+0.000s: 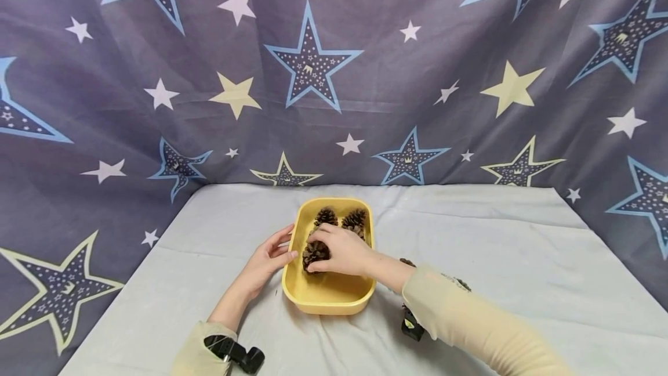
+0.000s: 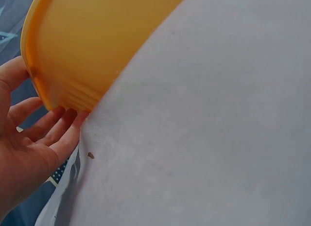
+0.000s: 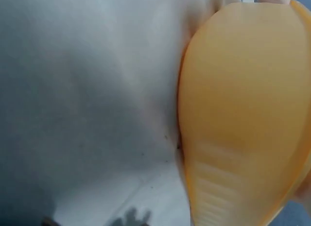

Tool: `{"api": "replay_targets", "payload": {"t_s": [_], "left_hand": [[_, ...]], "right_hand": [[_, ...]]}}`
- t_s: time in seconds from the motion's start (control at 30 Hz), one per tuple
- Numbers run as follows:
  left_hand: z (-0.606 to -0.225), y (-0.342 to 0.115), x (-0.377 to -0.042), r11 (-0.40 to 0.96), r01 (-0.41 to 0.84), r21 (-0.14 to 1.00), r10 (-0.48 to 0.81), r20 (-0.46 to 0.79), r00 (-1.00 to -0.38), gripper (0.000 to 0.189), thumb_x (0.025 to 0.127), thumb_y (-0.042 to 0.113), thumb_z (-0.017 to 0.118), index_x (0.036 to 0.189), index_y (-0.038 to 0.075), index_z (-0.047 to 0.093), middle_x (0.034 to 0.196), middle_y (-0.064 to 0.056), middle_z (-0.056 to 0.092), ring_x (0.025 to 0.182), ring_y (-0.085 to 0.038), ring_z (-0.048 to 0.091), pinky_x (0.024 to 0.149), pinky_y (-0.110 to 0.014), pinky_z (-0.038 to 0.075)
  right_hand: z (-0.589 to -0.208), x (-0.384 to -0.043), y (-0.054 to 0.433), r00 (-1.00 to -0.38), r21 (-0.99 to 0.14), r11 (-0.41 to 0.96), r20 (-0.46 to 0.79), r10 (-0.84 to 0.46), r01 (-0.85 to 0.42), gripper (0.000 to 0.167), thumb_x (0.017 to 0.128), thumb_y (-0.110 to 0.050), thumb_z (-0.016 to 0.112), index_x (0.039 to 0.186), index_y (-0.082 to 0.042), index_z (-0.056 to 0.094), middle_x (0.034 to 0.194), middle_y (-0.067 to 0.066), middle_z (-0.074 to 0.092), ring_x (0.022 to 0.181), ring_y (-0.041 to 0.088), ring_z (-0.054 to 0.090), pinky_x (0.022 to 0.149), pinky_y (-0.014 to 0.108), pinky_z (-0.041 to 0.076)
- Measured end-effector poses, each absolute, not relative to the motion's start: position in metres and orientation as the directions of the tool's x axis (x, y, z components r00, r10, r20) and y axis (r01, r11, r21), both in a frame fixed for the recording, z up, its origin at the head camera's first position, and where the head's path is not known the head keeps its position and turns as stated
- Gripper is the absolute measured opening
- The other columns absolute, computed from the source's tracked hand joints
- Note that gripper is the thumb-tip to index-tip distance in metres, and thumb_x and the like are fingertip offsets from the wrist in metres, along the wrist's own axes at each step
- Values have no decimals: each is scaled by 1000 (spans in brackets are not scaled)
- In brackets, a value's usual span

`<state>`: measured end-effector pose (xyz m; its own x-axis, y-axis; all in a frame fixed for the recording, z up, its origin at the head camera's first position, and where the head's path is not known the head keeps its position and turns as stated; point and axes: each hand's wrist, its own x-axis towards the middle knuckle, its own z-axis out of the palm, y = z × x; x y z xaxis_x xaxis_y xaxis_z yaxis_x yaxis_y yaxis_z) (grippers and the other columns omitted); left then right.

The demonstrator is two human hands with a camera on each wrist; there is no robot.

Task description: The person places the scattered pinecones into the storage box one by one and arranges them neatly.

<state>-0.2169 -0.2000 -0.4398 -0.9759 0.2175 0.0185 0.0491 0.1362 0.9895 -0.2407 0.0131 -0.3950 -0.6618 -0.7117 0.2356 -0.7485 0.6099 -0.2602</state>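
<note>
Head view first: the right hand (image 1: 341, 251) reaches into a yellow box (image 1: 329, 309), its index finger and thumb bent round a pinecone (image 1: 315, 255) that sits between the fingertips. Just past those fingers are a rear pinecone (image 1: 326, 215) and, to its right, a corner pinecone (image 1: 356, 219); the knuckles partly hide what lies between. The left hand (image 1: 267, 260) has its fingers loosely extended, thumb and fingertips against the outer wall beside them. For a sound hold, the fingertips should settle among the scales on opposite sides, pressing lightly, since scales may snap or prick; a straight lift would probably avoid snagging the cones beyond the fingers.

Left wrist view: the fingers are spread in a relaxed way, tips meeting the box's outside, a brown crumb (image 2: 91, 155) just beyond the little finger. That light bracing seems enough, provided it does not tip the box.

Right wrist view: the box's outer wall fills one side. The gripping fingertips and held cone cannot be made out, so the head view is the better guide.
</note>
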Motion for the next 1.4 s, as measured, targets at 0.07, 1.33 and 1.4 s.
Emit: {"api": "replay_targets", "payload": {"t_s": [0.07,1.33,1.4], "left_hand": [[-440,-200,-217,136,51,989,221,20,-975,65,84,15,62,142,17,32,137,-17,39,118,-33,46,95,-34,44],[-439,-198,-218,132,41,990,201,14,-980,65,83,12,62,141,14,33,137,-19,39,119,-34,45,97,-35,42],[-439,-198,-218,134,38,990,199,11,-980,65,83,12,62,141,14,33,137,-19,39,119,-34,45,97,-34,42]], "right_hand": [[-396,-240,14,-668,-279,609,247,-702,-743,50,74,-50,68,114,-20,59,117,-3,55,104,13,55,88,32,47],[-373,-243,74,-620,-356,528,231,-750,-771,44,73,-32,73,111,-12,62,104,0,60,93,15,57,85,30,48],[-372,-243,81,-632,-352,544,220,-743,-762,44,74,-31,72,112,-12,61,106,-1,60,94,14,57,85,31,48]]}}
